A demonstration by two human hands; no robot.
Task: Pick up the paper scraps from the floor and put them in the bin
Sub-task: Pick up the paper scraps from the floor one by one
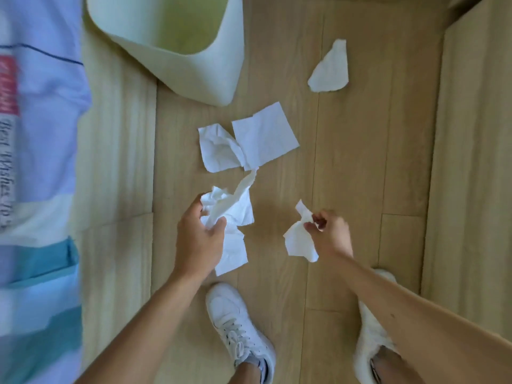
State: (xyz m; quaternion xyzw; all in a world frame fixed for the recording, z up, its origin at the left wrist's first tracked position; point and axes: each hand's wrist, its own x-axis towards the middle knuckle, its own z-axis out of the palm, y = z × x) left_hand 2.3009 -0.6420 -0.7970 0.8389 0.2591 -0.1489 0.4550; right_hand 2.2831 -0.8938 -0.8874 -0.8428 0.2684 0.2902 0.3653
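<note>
My left hand (201, 236) grips a bunch of crumpled white paper scraps (235, 209) above the wooden floor. A small torn scrap (299, 239) is pinched in my right hand (329, 234). Two flat scraps lie on the floor ahead: a square one (266, 137) overlapping a creased one (217, 148). Another torn scrap (329, 69) lies farther off to the right. The pale green bin (210, 67) stands at the top left, its open mouth facing me, just beyond the flat scraps.
A bed cover with blue, white and red print (38, 162) runs along the left edge. My white shoes (238, 322) stand on the floor below my hands. A light wooden wall or cabinet side (476, 134) borders the right.
</note>
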